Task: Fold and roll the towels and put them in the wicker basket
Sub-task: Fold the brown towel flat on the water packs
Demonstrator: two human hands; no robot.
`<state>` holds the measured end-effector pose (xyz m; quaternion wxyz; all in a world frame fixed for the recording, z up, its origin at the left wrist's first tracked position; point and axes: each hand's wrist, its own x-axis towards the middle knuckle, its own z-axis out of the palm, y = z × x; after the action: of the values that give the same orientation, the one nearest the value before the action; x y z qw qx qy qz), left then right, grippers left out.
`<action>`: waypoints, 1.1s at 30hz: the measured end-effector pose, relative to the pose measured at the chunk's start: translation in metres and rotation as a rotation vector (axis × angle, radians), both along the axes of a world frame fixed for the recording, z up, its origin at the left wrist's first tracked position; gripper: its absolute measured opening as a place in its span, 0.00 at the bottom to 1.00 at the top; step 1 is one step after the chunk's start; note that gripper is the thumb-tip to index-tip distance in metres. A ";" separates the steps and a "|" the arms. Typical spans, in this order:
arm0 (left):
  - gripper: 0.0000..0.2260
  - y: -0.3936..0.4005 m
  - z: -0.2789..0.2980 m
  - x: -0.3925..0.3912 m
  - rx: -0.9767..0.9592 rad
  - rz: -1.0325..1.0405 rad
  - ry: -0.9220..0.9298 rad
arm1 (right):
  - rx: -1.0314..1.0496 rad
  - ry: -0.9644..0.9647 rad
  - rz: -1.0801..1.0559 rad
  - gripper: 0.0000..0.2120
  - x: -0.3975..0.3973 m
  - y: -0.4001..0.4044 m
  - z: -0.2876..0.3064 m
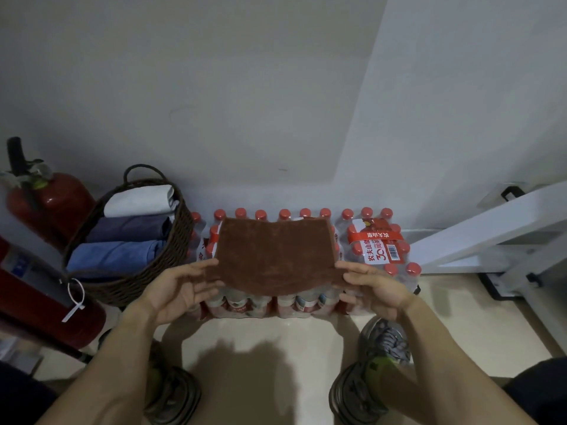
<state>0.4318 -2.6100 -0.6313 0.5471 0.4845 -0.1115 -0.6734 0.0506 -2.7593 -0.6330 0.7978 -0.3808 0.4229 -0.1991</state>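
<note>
A brown towel (274,254) lies spread over shrink-wrapped packs of red-capped water bottles (379,240) against the wall. My left hand (176,289) pinches the towel's near left corner, and my right hand (372,288) pinches its near right corner; the near edge is lifted off the bottles. To the left stands a dark wicker basket (165,259) with a handle. Inside it lie three rolled towels side by side: a white one (139,200), a dark purple-blue one (129,228) and a light blue one (113,256).
Two red fire extinguishers stand at the left, one behind the basket (50,197) and one in front of it (36,305). A white frame with black feet (497,228) slants in at the right. My two shoes (383,338) rest on the pale tiled floor below.
</note>
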 end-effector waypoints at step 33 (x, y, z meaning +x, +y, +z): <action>0.04 -0.136 -0.058 0.018 0.150 0.033 -1.503 | -1.067 0.992 -0.220 0.08 0.107 -0.119 -0.059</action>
<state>0.4496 -2.7462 -0.6895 0.2995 0.8508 -0.4013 -0.1593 0.1576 -2.8779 -0.6924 0.1945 -0.7178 0.6155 -0.2610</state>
